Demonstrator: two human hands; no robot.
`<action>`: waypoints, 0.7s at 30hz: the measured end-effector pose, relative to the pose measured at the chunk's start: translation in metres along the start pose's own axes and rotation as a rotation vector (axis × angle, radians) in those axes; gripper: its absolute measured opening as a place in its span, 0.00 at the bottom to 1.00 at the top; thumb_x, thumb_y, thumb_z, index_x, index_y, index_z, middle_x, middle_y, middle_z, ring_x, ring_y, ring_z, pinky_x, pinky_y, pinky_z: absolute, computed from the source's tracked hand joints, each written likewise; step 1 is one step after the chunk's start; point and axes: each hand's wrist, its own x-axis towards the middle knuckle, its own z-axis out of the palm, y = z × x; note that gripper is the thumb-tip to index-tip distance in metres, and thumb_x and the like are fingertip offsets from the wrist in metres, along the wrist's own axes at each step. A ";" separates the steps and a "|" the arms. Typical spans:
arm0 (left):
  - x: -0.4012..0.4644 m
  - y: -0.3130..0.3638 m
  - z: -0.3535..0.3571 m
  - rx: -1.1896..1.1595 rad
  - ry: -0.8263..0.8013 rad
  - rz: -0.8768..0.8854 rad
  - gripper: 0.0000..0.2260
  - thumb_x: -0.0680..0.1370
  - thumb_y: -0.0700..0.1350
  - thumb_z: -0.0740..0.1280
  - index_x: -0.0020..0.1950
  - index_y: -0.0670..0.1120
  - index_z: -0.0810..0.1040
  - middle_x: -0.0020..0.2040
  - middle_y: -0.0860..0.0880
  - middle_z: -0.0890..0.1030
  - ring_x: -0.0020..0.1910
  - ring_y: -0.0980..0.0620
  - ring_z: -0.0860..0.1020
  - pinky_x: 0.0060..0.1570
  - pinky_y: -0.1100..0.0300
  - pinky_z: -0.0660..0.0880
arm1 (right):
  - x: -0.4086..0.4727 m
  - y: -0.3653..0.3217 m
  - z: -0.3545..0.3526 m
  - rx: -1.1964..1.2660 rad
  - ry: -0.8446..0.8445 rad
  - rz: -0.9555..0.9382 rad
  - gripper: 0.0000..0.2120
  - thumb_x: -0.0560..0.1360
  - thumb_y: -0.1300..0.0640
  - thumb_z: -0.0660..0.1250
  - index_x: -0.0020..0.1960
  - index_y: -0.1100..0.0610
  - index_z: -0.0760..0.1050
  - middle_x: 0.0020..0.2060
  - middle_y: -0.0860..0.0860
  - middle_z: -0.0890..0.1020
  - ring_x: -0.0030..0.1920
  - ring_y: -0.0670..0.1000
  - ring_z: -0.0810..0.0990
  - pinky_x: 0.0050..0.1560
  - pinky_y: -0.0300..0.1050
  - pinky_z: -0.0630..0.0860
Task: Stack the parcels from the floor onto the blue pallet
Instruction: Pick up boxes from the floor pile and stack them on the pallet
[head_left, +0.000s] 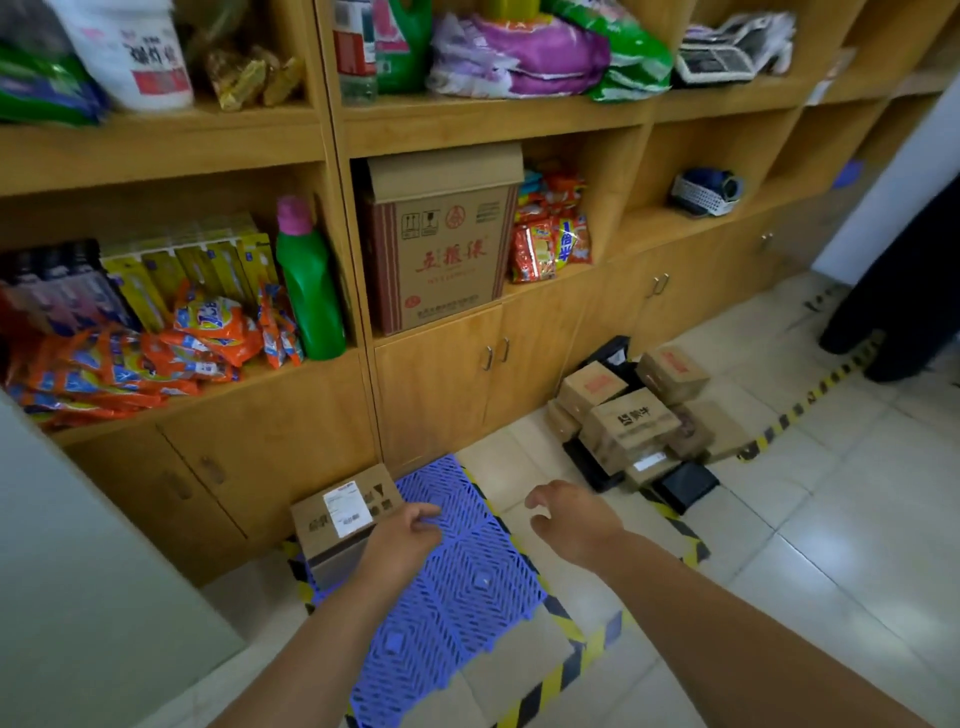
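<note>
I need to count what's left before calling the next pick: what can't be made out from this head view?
- Parcel pile: lower boxes and black bags overlap, so no full count.
- Box on the blue pallet: label print too small and blurred; the left hand covers its near corner.
- Blue pallet: near end cut off by the bottom edge.
- Right hand: palm faces away.

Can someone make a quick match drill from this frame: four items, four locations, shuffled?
Items:
1. labelled parcel
2. pile of parcels
3. green bottle
4. large printed carton

Locations:
A. on the floor, right of the pallet
B. shelf bay above the double-door cabinet
C. on the blue pallet, far left corner
D. shelf, right of the orange packets

Pairs: 1-C, 2-A, 3-D, 4-B
</note>
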 end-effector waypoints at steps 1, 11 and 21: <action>-0.001 0.007 0.010 0.002 -0.008 0.013 0.16 0.80 0.45 0.60 0.68 0.51 0.69 0.42 0.50 0.74 0.31 0.49 0.66 0.34 0.55 0.64 | -0.007 0.011 -0.007 0.007 0.004 0.016 0.15 0.79 0.53 0.58 0.65 0.51 0.72 0.64 0.51 0.73 0.60 0.53 0.76 0.58 0.46 0.74; 0.029 0.125 0.145 -0.013 -0.028 0.164 0.10 0.78 0.40 0.62 0.57 0.50 0.74 0.37 0.47 0.74 0.31 0.50 0.69 0.32 0.59 0.65 | -0.056 0.177 -0.084 0.113 0.082 0.160 0.16 0.79 0.53 0.59 0.67 0.53 0.71 0.65 0.52 0.74 0.64 0.53 0.73 0.60 0.44 0.71; 0.064 0.232 0.311 -0.114 -0.096 0.157 0.16 0.69 0.46 0.64 0.56 0.50 0.76 0.42 0.45 0.77 0.42 0.47 0.75 0.41 0.56 0.70 | -0.080 0.366 -0.161 0.093 0.116 0.235 0.15 0.79 0.57 0.57 0.64 0.56 0.74 0.62 0.53 0.77 0.61 0.54 0.75 0.59 0.46 0.73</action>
